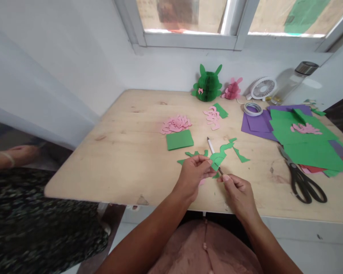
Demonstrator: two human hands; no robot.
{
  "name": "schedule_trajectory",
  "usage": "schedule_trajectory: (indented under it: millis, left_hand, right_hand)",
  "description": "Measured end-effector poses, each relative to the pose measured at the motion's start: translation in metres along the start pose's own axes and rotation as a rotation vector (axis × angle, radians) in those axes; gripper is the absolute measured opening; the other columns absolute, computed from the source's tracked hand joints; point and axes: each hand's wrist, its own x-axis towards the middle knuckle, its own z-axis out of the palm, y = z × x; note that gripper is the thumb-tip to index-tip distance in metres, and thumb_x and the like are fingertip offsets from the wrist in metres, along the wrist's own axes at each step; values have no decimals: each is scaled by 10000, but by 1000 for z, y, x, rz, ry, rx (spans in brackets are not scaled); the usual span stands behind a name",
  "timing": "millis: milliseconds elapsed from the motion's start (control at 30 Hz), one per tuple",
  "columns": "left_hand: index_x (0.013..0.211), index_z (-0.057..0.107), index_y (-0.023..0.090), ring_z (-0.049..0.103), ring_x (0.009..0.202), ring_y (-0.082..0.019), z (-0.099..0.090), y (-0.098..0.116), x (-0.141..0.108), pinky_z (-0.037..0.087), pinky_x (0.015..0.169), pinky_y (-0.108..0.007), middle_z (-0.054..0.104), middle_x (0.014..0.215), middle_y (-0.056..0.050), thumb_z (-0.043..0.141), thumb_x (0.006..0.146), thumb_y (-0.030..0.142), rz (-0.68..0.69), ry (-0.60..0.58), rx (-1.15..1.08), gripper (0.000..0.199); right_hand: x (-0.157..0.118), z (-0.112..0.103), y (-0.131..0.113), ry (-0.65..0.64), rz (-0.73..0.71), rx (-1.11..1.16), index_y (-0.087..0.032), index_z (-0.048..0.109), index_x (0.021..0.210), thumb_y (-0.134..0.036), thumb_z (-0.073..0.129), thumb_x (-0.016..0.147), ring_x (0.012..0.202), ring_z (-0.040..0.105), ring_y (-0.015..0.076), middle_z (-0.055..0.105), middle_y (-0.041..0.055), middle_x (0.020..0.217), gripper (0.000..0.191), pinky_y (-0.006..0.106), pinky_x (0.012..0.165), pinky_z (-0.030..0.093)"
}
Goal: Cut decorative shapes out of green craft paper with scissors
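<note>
My left hand (pixel 193 177) pinches a curved green paper cutout (pixel 218 159) at the front of the wooden table (pixel 103 167). My right hand (pixel 238 194) grips a thin white pen (pixel 211 146) by its dark lower end, close to the paper. The pen's tip is hidden behind the fingers and paper. Loose green paper scraps (pixel 240 154) lie just beyond my hands. Farther back are a pile of pink paper cutouts (pixel 175 124) and a green paper rectangle (pixel 179 139).
Black-handled scissors (pixel 304 182) lie on stacked green and purple paper sheets (pixel 303 140) at the right. Behind are a tape roll (pixel 253 109), green and pink honeycomb paper figures (pixel 207 84), a small white fan (pixel 263 88) and a glass bottle (pixel 294 83). Another person's arm (pixel 14 156) shows at the left.
</note>
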Motion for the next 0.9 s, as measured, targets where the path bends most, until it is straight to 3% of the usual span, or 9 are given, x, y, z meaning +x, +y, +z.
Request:
schedule_trajectory:
  millis: [267,467,600,733,900]
  left_hand:
    - [696,581,151,602,568,-118,-1,-3,1,536,711,-328,607,580,23,737,625,239,34,71,-61,192]
    - [710,580,143,594,573,-107,-2,-3,-2,527,761,-340,603,593,27,746,619,234,47,72,-122,209]
    - [721,582,143,618,615,-119,-2,-10,-6,520,775,-335,647,659,-4,746,629,240,17,53,-130,211]
    - [721,591,140,604,595,-111,-4,-18,-9,526,747,-322,635,618,1,742,647,245,-7,18,-121,198]
    - [759,609,137,622,598,-118,-10,-16,-8,527,699,-301,659,653,-9,756,640,255,-16,-8,-79,223]
  right_hand:
    - [-4,-2,2,-39,37,68,-145,731,710,-478,601,792,458,291,106,371,-44,479,367,243,438,206]
    - [-3,-6,3,19,88,239,-145,703,733,-525,615,767,444,230,97,289,-77,461,391,234,425,167]
    - [8,1,-9,62,71,346,-162,705,822,-453,712,691,449,235,88,353,-79,503,319,229,429,194]
    - [16,9,-17,123,74,379,-168,676,719,-376,765,647,464,271,79,443,-61,555,237,224,429,209]
    - [21,6,-15,43,57,286,-163,657,674,-341,742,679,493,347,91,495,-46,562,197,218,452,267]
